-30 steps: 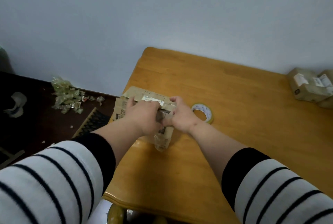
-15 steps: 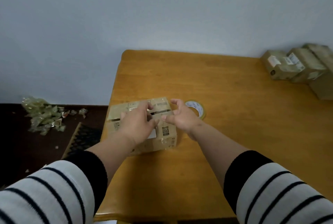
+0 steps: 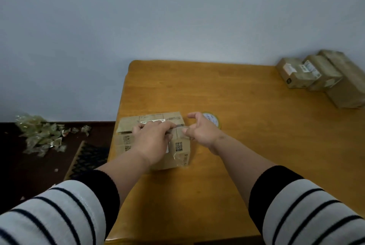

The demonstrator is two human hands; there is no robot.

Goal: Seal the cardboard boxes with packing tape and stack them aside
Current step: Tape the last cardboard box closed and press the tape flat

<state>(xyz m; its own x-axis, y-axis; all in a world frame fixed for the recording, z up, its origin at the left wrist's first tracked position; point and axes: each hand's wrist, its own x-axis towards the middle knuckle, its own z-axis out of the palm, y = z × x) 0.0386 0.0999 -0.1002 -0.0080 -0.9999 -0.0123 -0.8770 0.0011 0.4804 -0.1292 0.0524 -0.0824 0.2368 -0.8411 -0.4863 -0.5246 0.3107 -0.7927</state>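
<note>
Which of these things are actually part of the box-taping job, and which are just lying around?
Part of the job:
- cardboard box under the left hand
- right hand at its edge
- tape roll
- boxes set aside

Just lying about:
- crumpled scraps on the floor
- patterned mat

Both forearms are bare below pushed-up white knit sleeves with thin dark navy stripes (image 3: pixel 59 213), each ending in a broad black ribbed cuff (image 3: pixel 274 183).

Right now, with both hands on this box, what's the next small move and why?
Probably smooth the tape down: the left hand presses flat on the box while the right hand pinches at a clear strip over its top edge. The tape roll lies on the table behind that hand.
</note>
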